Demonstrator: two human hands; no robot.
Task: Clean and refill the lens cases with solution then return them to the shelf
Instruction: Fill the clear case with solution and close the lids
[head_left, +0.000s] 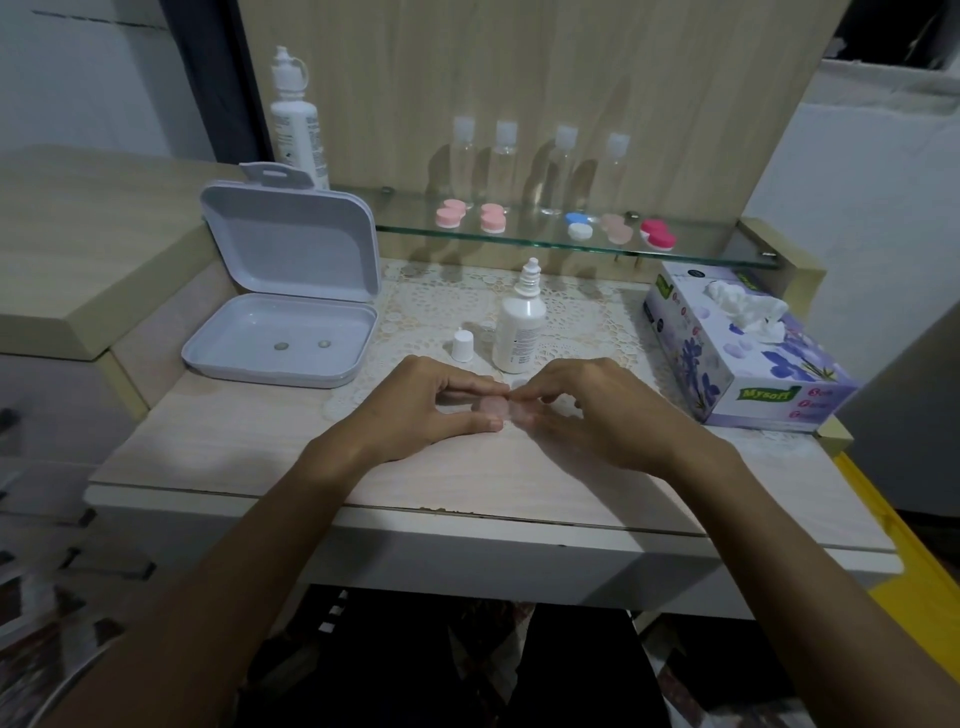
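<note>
Pinching a pale pink lens case (492, 406) between them, the left hand (421, 410) and the right hand (597, 415) meet low over the desk (234, 447), thumb and forefinger of each curled round it. The case is blurred and mostly covered by the fingers, so whether its lids are on cannot be told. Just behind the hands, on a lace mat (582, 312), stands an uncapped solution bottle (519, 325), with its white cap (462, 345) beside it on the left. An open grey box (291, 291) sits to the left, two small round objects lying in its tray; what they are is unclear. A tissue box (748, 353) sits to the right. On the glass shelf (675, 244) behind lie five more lens cases (657, 234): two pink, one blue and white, one pale, one deep red. Four clear bottles (506, 166) stand behind them, and a tall white bottle (296, 119) at the shelf's left end.
</note>
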